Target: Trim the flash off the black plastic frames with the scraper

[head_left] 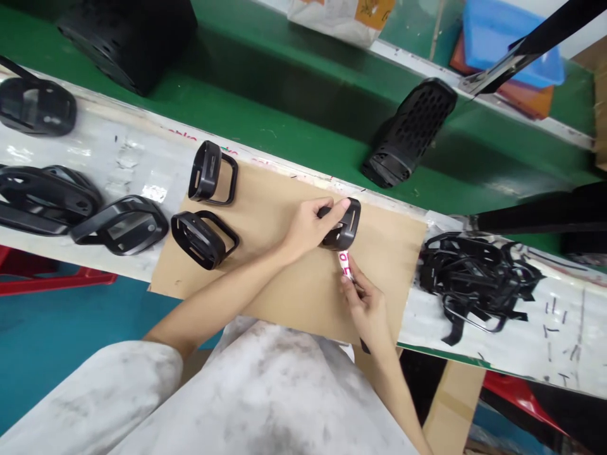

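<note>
Two hands meet over one small black frame (342,224) in the head view, and we have it sitting on the brown cardboard sheet (284,278), toward that sheet's far right corner, close to the surface's far edge. Our left hand (308,226) has its grip closed on the frame's upper left side, thumb across the top. Our right hand (366,304) comes up from below with its grip pinched on a white and red knife (345,263), whose tip touches the frame's lower rim.

We judge the frame light, stiff moulded plastic, smooth and a bit slippery, so holding it across its two long sides looks the safe way, and the thin rim may be the part to spare. Its long axis runs from near to far across the surface, tipped slightly right, with the open face turned toward the left.

Left on the cardboard, two like frames (205,238) lie apart. A tangle of black trimmings (474,281) sits toward the surface's right end, more black housings (118,224) toward its left.
</note>
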